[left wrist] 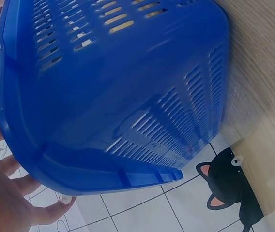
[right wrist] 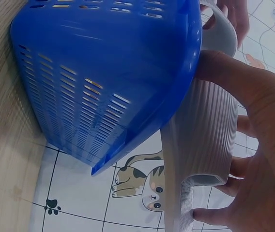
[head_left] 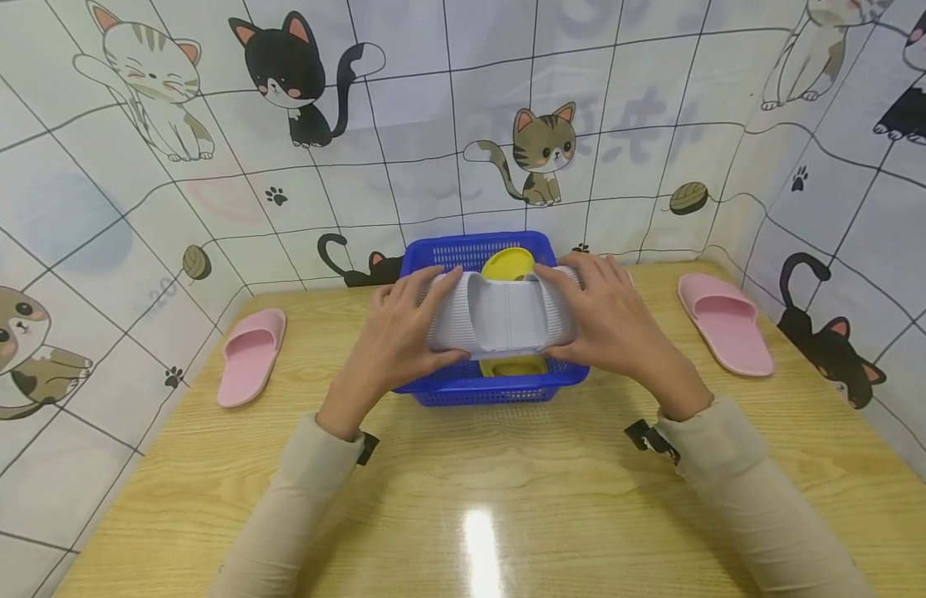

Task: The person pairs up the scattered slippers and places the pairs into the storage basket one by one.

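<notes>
A pair of light grey slippers with ribbed straps is held side by side over a blue plastic basket (head_left: 481,394). My left hand (head_left: 399,328) grips the left grey slipper (head_left: 453,320), thumb at its near edge and fingers over the strap. On the other side, my right hand (head_left: 612,320) grips the right grey slipper (head_left: 558,314) in the same way. The right wrist view shows the sole edge of a grey slipper (right wrist: 200,130) close beside the basket rim. Inside the basket are yellow slippers (head_left: 510,264), partly hidden under the grey pair.
One pink slipper (head_left: 252,357) lies at the table's left, another pink slipper (head_left: 726,324) at the right. The wooden table (head_left: 403,498) backs onto a wall covering (head_left: 425,133) printed with cats. Dark straps sit at both wrists.
</notes>
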Tool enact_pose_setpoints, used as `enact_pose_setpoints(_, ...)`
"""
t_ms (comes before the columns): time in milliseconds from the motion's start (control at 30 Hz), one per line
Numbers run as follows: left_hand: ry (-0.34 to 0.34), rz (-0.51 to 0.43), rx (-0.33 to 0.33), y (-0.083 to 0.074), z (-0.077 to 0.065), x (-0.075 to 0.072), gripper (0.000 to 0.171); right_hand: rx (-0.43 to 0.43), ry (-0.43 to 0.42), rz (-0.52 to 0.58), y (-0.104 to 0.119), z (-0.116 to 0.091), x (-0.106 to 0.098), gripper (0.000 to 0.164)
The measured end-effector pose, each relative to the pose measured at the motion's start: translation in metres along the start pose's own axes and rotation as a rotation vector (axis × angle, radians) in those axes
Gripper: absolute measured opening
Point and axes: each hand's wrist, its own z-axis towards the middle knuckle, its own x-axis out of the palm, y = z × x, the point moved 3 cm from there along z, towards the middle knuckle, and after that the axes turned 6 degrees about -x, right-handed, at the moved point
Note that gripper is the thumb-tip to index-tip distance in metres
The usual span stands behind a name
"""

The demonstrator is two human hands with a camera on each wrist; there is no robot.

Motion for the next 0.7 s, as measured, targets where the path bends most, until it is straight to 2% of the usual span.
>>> enact_pose_setpoints(700,-0.003,0.015,0.01,-0.004,0.0001,0.0009,0.113,-0.003,-0.006,0.029,0.0028,0.0011,0.0014,0.107)
